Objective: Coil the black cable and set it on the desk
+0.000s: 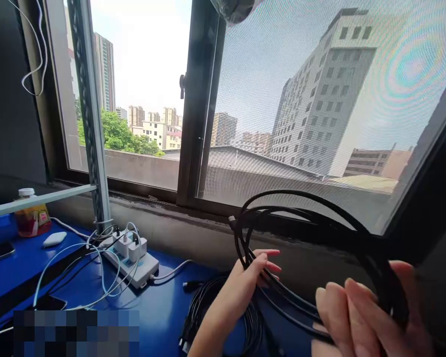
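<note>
A large dark-framed window (202,109) fills the background, with a blue desk (158,305) below it and a slotted metal upright (91,109) at the left.

The coiled black cable (372,255) is held up in front of the window sill, above the desk, at the right. Its loops form a long oval, stretched from the right hand (360,312) leftward past the left hand (259,266), with the upper strands arching over the gap between the two. The right hand is the one at the thick, gathered end; the left is beside the thinner, far end of the loops.

The right hand is curled firmly around the bunched strands, slightly blurred. The left hand has its fingers spread and extended; strands pass close by the thumb and fingers, though whether they bear on the skin cannot be told.

A second black cable bundle (200,300) lies on the desk, partly hidden by the left forearm. Left of it sits a white power strip (143,271) with plugged-in adapters (137,249), and farther left a white-capped bottle (33,218).

Smallest is the cable's connector (232,221), sticking out at the left end of the raised loops.
</note>
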Available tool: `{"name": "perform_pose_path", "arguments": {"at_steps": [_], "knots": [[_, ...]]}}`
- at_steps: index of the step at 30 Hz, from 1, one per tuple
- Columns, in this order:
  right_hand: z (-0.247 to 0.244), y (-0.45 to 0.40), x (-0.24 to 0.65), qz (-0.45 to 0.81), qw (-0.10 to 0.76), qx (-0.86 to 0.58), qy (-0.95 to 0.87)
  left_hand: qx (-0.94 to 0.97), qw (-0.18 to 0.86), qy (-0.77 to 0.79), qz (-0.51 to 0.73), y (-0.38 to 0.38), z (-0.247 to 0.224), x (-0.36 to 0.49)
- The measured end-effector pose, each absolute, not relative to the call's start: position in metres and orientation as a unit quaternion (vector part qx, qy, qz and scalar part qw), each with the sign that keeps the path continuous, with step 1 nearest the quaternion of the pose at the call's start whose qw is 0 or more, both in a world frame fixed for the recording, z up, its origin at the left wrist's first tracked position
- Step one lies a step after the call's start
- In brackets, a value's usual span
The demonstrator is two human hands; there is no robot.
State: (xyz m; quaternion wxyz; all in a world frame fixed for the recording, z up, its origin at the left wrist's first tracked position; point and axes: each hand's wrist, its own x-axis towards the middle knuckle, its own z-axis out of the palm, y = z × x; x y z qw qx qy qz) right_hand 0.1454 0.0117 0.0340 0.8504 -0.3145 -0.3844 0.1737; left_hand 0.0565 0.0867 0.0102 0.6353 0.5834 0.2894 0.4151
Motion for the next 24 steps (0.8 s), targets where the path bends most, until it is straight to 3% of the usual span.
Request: {"name": "perform_pose_path", "arguments": {"at_steps": [5, 13, 24], "knots": [[0.039, 0.030, 0.148, 0.253, 0.808, -0.397, -0.354, 0.446, 0.639, 0.266, 0.567, 0.088, 0.016, 0.056], [0.035, 0.034, 0.149, 0.038, 0.726, -0.574, -0.376, 0.488, 0.538, 0.326, 0.605, 0.096, 0.012, 0.037], [0.035, 0.038, 0.140, -0.052, 0.705, -0.520, -0.479, 0.504, 0.483, 0.419, 0.581, 0.091, 0.024, 0.028]]}}
